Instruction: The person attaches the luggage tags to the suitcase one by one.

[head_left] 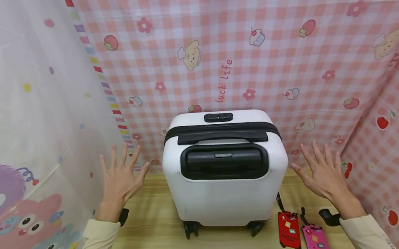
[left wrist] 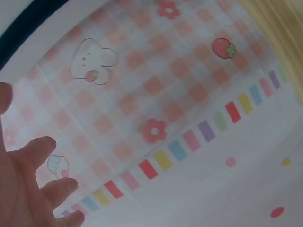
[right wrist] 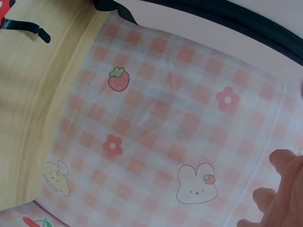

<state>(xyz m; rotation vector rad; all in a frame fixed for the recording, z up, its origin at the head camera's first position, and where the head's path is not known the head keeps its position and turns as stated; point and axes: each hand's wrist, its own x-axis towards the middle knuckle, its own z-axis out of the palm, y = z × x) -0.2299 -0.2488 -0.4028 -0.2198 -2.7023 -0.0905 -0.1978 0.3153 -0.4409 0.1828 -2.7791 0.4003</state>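
A white suitcase (head_left: 226, 203) stands upright on its black wheels in the middle of the head view. A black carry handle and a recessed black pull handle (head_left: 224, 160) are on the side toward me, with a combination lock (head_left: 218, 117) above them. To its left, my left hand (head_left: 121, 180) is held with fingers spread, touching nothing. On the opposite side my right hand (head_left: 322, 173) is likewise spread, its thumb close to the suitcase's edge in the head view. Each wrist view shows a few of that hand's fingers, with nothing in them.
Right of the suitcase, a red luggage tag (head_left: 289, 231) and a pink luggage tag (head_left: 316, 239) lie on the wooden tabletop (head_left: 148, 236), both with black straps. Pink checked cloth (head_left: 190, 86) hangs behind and at the right; a white printed curtain (head_left: 46, 123) hangs at the left.
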